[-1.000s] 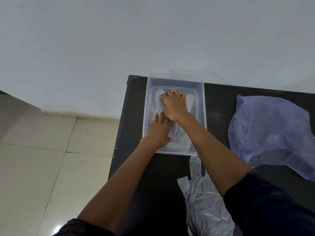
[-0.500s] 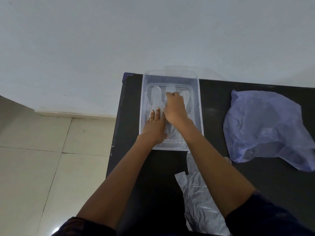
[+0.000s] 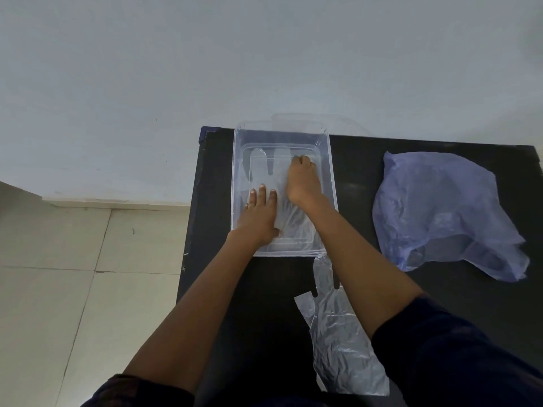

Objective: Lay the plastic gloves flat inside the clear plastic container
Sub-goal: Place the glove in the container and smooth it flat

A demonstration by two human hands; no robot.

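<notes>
The right arm hides part of the spare glove (image 3: 340,333) on the table.

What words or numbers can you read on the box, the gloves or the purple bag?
None: no words, numbers or signs show anywhere.
Clear plastic container: no label.
Glove in the container and glove on the table: plain plastic.
Purple bag: no print in view.

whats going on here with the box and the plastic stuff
A person is smoothing a plastic glove flat inside the clear plastic container on a black table. The left hand presses its palm end down with straight fingers, while the right hand works at its fingers near the far end. Another plastic glove lies on the table outside the container, and a bluish plastic bag sits to the right.
</notes>
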